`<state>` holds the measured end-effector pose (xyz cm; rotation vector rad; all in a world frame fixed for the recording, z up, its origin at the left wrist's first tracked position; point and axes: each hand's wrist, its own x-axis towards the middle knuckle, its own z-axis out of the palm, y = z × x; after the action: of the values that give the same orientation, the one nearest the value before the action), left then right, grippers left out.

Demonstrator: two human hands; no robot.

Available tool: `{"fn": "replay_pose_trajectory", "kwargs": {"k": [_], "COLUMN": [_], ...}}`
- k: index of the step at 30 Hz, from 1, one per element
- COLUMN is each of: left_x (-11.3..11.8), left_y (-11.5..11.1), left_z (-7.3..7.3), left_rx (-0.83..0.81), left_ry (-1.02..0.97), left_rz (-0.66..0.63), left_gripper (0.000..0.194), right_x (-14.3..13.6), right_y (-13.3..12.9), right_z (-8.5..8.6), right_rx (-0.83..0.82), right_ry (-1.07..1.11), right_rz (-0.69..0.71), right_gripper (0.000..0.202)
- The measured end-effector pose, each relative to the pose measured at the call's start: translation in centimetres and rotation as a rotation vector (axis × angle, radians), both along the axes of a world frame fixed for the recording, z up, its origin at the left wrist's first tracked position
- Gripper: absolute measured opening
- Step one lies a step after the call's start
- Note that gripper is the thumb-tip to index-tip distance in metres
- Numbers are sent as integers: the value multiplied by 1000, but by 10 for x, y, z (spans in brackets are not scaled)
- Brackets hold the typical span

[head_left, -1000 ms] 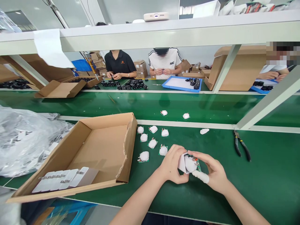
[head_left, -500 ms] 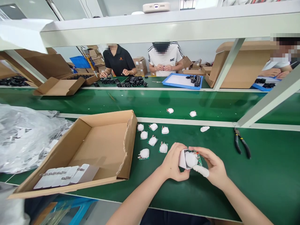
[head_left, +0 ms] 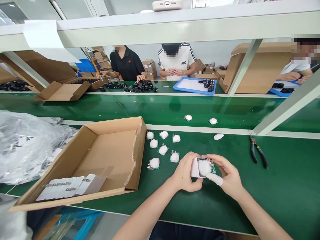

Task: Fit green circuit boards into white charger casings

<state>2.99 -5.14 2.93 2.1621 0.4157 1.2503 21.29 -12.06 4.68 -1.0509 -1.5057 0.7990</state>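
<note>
1. One circuit board (head_left: 213, 167), topped with a rounded white lump (head_left: 204, 167), is held between two hands and is set partly inside the mouth of a white casing (head_left: 195, 168); its green edge is left protruding to the right.
2. The casing is clasped by the left hand (head_left: 186, 174), its grip narrowed around the outside, with fingers above and thumb below.
3. The board's exposed edge is pinched by the right hand (head_left: 228, 178), its grip closed on it between the fingers above and the thumb, which is covered by a white sleeve (head_left: 215, 179).
4. Both hands are raised over the green desk (head_left: 287, 190), near its front edge.
5. Seven similar boards (head_left: 163, 150) are spread left of and beyond the hands; two more (head_left: 188, 117) are placed past a pale rail (head_left: 232, 133).
6. A loose white piece (head_left: 219, 136) is seen near that rail, and black-handled pliers (head_left: 255, 151) are laid farther right.
7. To the left, an open cardboard box (head_left: 110, 150) is stood on the desk; white casings with metal prongs (head_left: 67, 188) are lined up in its near side, and a clear plastic bag (head_left: 27, 146) is heaped beyond.
8. Across the way, black parts (head_left: 142, 87) and a blue-rimmed tray (head_left: 190, 85) are set before seated co-workers (head_left: 176, 65).
</note>
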Motion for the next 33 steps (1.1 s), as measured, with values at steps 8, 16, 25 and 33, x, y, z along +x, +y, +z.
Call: {"fn": "replay_pose_trajectory", "kwargs": {"k": [8,16,25,33], "left_x": [0,-1,2,2], "left_y": [0,-1,-1,-3], "left_z": [-1,3,1,2], "left_rx": [3,-31,24,89], "left_ry": [-12,-16,-26,8], "left_rz": [-6,-20,7,74], "left_gripper": [64,63,67,69], "right_x": [-1,-2,-4,-9], "right_y": [-1,0,0,10], "right_z": [1,2,0,3], "right_rx": [54,87,51,-346], "right_ry": [-17,-84,-113,350], "right_rz": [7,-16,40,297], "right_gripper": [50,49,53,67]}}
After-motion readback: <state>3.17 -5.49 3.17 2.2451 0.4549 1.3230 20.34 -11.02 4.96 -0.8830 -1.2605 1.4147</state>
